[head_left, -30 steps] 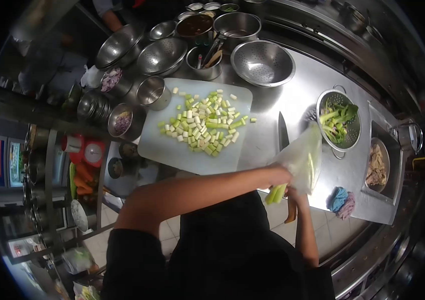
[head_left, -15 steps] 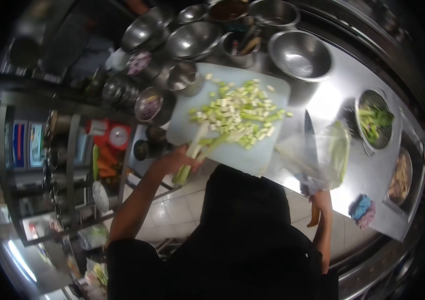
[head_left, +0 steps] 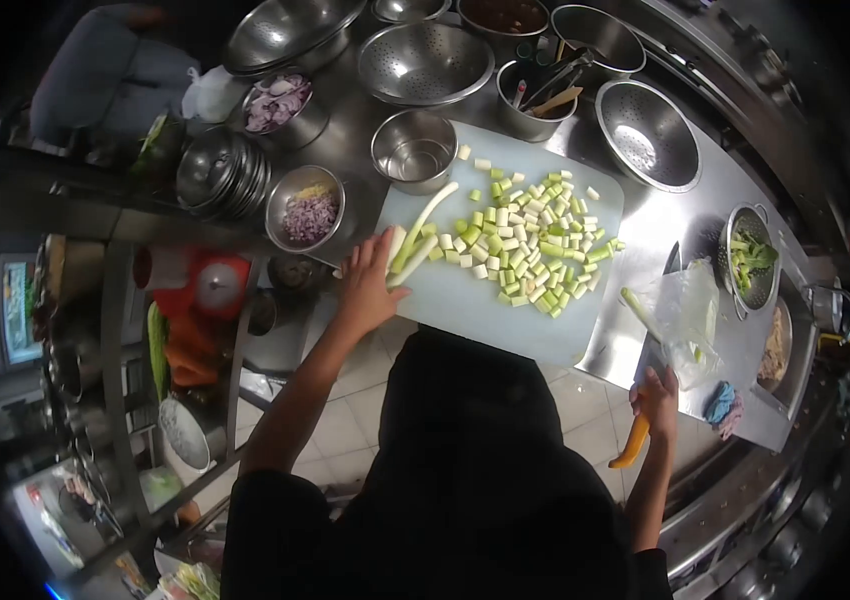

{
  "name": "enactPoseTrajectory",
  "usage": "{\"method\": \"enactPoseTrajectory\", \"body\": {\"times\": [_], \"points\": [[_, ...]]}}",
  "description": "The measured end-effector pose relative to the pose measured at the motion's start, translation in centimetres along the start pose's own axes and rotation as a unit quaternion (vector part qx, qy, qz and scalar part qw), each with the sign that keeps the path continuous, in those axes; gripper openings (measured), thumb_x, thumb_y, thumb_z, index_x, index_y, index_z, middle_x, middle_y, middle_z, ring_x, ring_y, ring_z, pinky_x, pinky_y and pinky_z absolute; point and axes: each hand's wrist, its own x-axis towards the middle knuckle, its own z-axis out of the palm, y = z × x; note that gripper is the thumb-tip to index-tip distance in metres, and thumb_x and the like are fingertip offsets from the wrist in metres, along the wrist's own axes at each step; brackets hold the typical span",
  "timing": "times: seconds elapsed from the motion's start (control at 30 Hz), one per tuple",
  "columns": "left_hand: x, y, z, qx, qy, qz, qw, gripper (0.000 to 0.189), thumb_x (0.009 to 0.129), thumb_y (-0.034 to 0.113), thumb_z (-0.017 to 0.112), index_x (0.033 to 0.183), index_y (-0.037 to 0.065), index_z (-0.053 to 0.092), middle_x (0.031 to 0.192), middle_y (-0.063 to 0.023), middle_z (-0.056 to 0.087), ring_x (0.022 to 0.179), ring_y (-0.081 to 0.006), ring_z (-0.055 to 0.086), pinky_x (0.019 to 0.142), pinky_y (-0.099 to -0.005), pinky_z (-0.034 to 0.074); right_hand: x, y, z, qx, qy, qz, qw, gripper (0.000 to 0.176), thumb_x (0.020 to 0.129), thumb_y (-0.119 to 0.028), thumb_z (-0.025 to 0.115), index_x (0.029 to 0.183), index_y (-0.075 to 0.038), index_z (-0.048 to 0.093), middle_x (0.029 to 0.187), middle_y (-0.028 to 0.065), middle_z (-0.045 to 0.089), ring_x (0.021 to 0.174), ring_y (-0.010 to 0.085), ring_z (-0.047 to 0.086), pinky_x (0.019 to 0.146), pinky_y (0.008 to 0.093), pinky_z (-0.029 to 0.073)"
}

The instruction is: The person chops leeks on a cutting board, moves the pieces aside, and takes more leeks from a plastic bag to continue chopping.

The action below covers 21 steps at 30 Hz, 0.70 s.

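Observation:
My left hand [head_left: 370, 287] lies at the left edge of the white cutting board [head_left: 460, 315], fingers outstretched against several long pale green stalks [head_left: 423, 235]. Cut pieces [head_left: 530, 235] of similar green and white stalk are spread over the board's middle and right. At the lower right, my right hand [head_left: 658, 400] is closed round a knife, whose orange handle [head_left: 631, 440] sticks out below the fist. Its blade points away from me and is partly covered by a clear plastic bag [head_left: 693, 315]. Another stalk [head_left: 641, 312] lies by the bag.
A small steel pot [head_left: 415, 150] stands at the board's upper left corner. Bowls of chopped purple onion [head_left: 310, 215] and sliced onion [head_left: 277, 100] are farther left. Colanders [head_left: 648, 135] and a utensil pot [head_left: 537, 100] line the back. A colander of greens [head_left: 750, 262] stands right.
My left hand has gone from gripping the stalks to lying with fingers extended beside them, and the stalks now rest on the board. The knife stays in my right hand. The view has shifted.

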Motion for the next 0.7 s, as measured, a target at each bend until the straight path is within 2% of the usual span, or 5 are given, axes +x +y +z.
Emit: {"method": "enactPoseTrajectory", "body": {"times": [0.17, 0.33, 0.6, 0.67, 0.7], "points": [[1.1, -0.4, 0.0, -0.044, -0.001, 0.014, 0.999, 0.094, 0.069, 0.015, 0.079, 0.147, 0.008, 0.027, 0.137, -0.0195, 0.039, 0.127, -0.0375, 0.038, 0.104, -0.0464, 0.032, -2.7, -3.5, 2.2, 0.072, 0.137, -0.027, 0.988, 0.020, 0.098, -0.022, 0.049, 0.111, -0.007, 0.046, 0.059, 0.0080, 0.053, 0.037, 0.0163, 0.043, 0.034, 0.0245, 0.032], [5.3, -0.4, -0.6, -0.065, -0.019, -0.034, 0.997, 0.044, 0.078, 0.024, 0.072, 0.115, 0.005, 0.058, 0.120, -0.0131, 0.058, 0.116, -0.0352, 0.051, 0.099, -0.0484, 0.037, -3.7, -5.0, 0.7, 0.356, 0.282, 0.065, 0.889, 0.011, 0.100, -0.022, 0.045, 0.099, -0.011, 0.047, 0.060, 0.0087, 0.054, 0.035, 0.0155, 0.040, 0.033, 0.0240, 0.031], [11.9, -1.5, 4.3, -0.148, -0.037, -0.103, 0.983, 0.011, 0.072, 0.023, 0.067, 0.078, 0.014, 0.068, 0.076, -0.0110, 0.067, 0.083, -0.0363, 0.063, 0.079, -0.0559, 0.043, -2.8, -4.8, 4.1, -0.048, 0.226, 0.057, 0.971, 0.013, 0.097, -0.018, 0.046, 0.104, -0.008, 0.050, 0.060, 0.0079, 0.051, 0.039, 0.0143, 0.044, 0.035, 0.0243, 0.032], [11.5, -0.8, 3.3, -0.090, -0.056, -0.090, 0.990, 0.018, 0.073, 0.023, 0.068, 0.087, 0.011, 0.068, 0.087, -0.0122, 0.067, 0.088, -0.0356, 0.062, 0.079, -0.0525, 0.044, -1.3, 0.0, 2.6, -0.313, 0.156, -0.164, 0.923, 0.015, 0.095, -0.017, 0.049, 0.108, -0.008, 0.050, 0.062, 0.0077, 0.052, 0.043, 0.0144, 0.047, 0.037, 0.0247, 0.035], [10.7, 0.2, 2.5, -0.027, -0.004, -0.035, 0.999, 0.019, 0.075, 0.019, 0.067, 0.091, 0.009, 0.066, 0.093, -0.0131, 0.066, 0.090, -0.0352, 0.062, 0.079, -0.0496, 0.045, -2.1, -3.6, 4.8, -0.130, 0.153, -0.058, 0.978, 0.021, 0.094, -0.019, 0.052, 0.111, -0.006, 0.049, 0.073, 0.0072, 0.052, 0.049, 0.0160, 0.052, 0.040, 0.0263, 0.039]]}}
